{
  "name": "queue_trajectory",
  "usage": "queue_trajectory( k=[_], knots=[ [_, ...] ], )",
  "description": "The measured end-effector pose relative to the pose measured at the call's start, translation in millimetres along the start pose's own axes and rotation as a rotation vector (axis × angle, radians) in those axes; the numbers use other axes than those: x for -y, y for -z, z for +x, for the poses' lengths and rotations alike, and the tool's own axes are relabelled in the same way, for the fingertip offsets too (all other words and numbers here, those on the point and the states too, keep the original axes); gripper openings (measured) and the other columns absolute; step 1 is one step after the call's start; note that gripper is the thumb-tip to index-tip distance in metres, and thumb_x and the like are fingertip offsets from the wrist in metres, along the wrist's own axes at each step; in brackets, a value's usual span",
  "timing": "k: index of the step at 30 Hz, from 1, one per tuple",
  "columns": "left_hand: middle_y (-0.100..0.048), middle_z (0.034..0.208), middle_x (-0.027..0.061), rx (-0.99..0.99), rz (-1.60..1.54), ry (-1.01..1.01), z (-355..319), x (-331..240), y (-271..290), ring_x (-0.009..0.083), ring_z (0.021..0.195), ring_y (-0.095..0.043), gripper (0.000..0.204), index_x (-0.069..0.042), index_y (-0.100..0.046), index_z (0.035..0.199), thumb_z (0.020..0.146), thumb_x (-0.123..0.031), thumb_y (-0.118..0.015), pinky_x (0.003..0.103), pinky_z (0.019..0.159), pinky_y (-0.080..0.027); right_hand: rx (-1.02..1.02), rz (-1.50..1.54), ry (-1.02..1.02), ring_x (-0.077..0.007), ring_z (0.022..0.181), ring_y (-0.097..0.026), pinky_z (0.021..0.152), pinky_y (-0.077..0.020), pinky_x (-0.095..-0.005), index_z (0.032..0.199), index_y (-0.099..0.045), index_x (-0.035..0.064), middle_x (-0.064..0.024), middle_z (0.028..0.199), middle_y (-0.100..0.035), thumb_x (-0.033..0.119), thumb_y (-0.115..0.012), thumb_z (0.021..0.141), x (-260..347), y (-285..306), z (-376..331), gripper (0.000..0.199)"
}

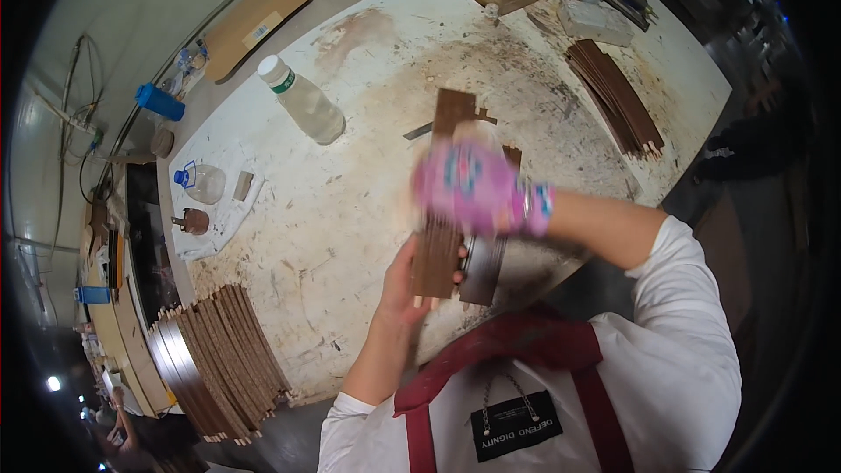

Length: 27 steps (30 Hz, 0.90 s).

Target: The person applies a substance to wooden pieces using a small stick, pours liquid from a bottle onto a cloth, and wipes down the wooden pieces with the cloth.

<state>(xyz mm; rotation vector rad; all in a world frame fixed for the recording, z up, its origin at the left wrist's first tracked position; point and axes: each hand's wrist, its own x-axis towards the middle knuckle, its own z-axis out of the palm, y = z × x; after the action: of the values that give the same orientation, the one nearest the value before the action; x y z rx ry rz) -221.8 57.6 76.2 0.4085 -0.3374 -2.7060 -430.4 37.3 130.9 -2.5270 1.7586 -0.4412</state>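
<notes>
- Work in hand: brown strips (436,264), held at the near edge of the white table (368,201), their far end showing beyond the right hand.
- Left hand (399,285): closed around the strips' near part, thumb side left, fingertips at the right edge.
- Right hand (473,186), in a pink patterned glove: blurred across the strips' middle; its grip cannot be told.
- Step, as judged: handling or wiping the strips' upper face.
- Next move, as judged: calls for a steady left hold and strips kept aligned.
</notes>
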Motion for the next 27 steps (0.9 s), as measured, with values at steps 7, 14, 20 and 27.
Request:
queue_trajectory(
  k=[7,14,20,27],
  knots=[
    [-0.046,0.132,0.0161,-0.049,0.055,0.059,-9.4,17.2,-1.7,0.0253,0.101,-0.054,0.056,0.002,-0.036,0.135,0.095,-0.038,-0.037,0.038,0.077,-0.051,-0.305,0.780,-0.917,-0.0228,0.082,-0.060,0.076,-0.0498,-0.0411,0.106,-0.059,0.0101,-0.0079,0.087,-0.064,0.022,-0.066,0.079,-169.6,15.8,-64.5,0.030],
    [-0.051,0.126,0.0188,-0.078,0.685,-0.147,-10.7,-0.5,-1.4,0.0261,0.104,-0.057,0.059,-0.003,-0.036,0.135,0.089,-0.036,-0.050,0.036,0.084,-0.051,-0.686,0.598,-0.672,-0.0311,0.089,-0.060,0.081,-0.0465,-0.0389,0.100,-0.060,0.0071,-0.0153,0.098,-0.062,0.049,-0.060,0.081,-105.5,13.7,-47.6,0.046],
    [-0.058,0.109,0.0083,-0.400,0.899,-0.117,18.8,4.8,-21.2,0.0151,0.097,-0.056,0.039,0.003,-0.048,0.124,0.090,-0.014,-0.055,0.027,0.082,-0.047,-0.401,-0.162,-0.486,-0.0266,0.106,-0.052,0.090,-0.0446,-0.0361,0.103,-0.064,0.0097,-0.0099,0.109,-0.058,0.014,-0.058,0.085,-130.0,31.4,-147.5,0.020],
    [-0.053,0.085,0.0034,-0.395,1.453,-0.400,32.0,11.6,12.4,0.0119,0.074,-0.050,0.039,-0.001,-0.052,0.122,0.086,-0.013,-0.061,0.025,0.067,-0.043,-0.753,0.968,-0.781,-0.0109,0.087,-0.056,0.079,-0.0453,-0.0247,0.107,-0.060,0.0005,-0.0028,0.099,-0.062,0.018,-0.062,0.086,-112.4,69.5,-159.8,0.028]
  ],
)
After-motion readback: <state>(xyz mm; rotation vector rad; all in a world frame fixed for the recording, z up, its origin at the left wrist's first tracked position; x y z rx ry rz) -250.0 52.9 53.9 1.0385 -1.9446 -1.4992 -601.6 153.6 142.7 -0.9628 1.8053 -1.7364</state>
